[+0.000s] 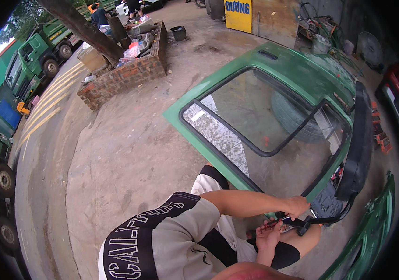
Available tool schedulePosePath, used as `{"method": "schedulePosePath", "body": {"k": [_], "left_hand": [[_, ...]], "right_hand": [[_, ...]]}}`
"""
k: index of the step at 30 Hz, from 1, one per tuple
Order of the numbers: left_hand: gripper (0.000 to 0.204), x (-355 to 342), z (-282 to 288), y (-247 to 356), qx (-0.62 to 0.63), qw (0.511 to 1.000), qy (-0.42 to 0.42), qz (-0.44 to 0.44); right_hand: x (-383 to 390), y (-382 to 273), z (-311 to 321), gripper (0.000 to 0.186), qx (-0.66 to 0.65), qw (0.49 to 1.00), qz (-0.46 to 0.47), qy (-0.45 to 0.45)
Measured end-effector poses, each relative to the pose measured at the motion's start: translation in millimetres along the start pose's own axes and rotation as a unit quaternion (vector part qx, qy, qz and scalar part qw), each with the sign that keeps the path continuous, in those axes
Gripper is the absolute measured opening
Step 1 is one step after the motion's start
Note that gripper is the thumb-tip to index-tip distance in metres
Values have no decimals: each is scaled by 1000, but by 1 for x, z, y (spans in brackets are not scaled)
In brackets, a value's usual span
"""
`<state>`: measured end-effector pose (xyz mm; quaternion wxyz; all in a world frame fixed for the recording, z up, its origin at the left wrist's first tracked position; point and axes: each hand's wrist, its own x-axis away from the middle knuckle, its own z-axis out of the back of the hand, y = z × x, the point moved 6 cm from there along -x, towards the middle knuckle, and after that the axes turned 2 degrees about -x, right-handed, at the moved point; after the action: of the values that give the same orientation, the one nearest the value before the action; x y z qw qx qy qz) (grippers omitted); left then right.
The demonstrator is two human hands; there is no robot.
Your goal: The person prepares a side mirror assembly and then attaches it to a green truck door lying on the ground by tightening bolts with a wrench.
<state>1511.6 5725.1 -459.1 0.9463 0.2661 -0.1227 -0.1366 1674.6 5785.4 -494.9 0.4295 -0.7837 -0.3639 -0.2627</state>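
A green vehicle door [194, 98] with a black-framed window stands tilted before me. A large black side mirror [356, 140] hangs on its right edge, on a black bent arm [337, 218] that ends in a bracket [304, 227] near my hands. My left hand [296, 206] is closed at the door's lower corner, by the bracket. Just below it, palm up, my right hand [268, 236] has its fingers curled around something small. A thin reddish piece shows between the hands, too small to name. My bare knee is under the bracket.
A grey tool case [326, 204] lies open beyond the bracket. Another green panel [372, 228] stands at the lower right. Through the glass a tire [297, 116] shows. A brick planter [124, 79] with a tree is at the far left, green trucks [29, 60] beyond it.
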Motion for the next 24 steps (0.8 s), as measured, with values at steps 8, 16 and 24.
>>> {"method": "schedulePosePath", "body": {"k": [8, 16, 24], "left_hand": [[33, 0, 12, 15, -121, 989, -81, -25], [33, 19, 28, 12, -43, 997, -61, -15], [33, 37, 29, 10, 46, 998, 6, 35]], "right_hand": [[-82, -22, -72, 34, -190, 971, 48, -138], [-30, -6, -32, 30, -36, 996, 60, -62], [2, 6, 29, 34, -69, 997, 28, -6]]}}
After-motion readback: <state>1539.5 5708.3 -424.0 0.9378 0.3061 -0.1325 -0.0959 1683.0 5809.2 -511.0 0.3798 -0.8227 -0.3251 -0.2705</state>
